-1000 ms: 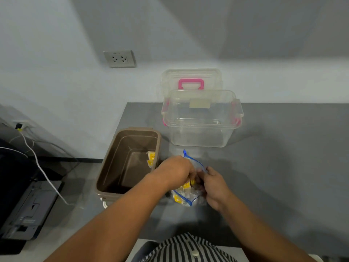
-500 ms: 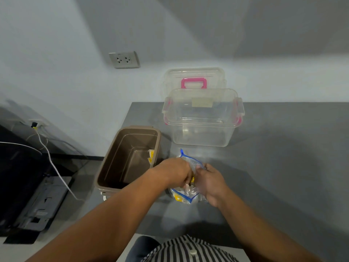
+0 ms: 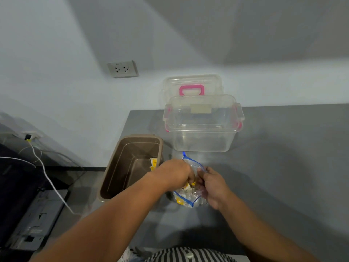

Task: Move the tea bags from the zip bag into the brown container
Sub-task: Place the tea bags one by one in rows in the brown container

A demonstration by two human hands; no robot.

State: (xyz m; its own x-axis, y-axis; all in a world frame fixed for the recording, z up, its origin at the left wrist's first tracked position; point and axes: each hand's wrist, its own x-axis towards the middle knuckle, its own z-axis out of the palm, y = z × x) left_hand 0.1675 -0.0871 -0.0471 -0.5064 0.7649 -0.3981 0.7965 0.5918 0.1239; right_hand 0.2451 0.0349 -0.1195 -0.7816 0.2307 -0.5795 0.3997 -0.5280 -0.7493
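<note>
A clear zip bag with a blue seal stands open on the grey table, holding several yellow-and-white tea bags. My left hand reaches into the bag's mouth, fingers curled inside and hidden; what they hold I cannot tell. My right hand pinches the bag's right edge and keeps it open. The brown container sits just left of the bag at the table's left edge, with a yellow tea bag lying against its right inner wall.
A clear plastic box with pink latches stands behind the bag, its lid with a pink handle leaning on the wall. The grey table stretches right. Left of the table, cables and a dark device lie lower down.
My left hand has pushed a little deeper into the bag's mouth. The right hand keeps its hold on the edge. The view has shifted slightly.
</note>
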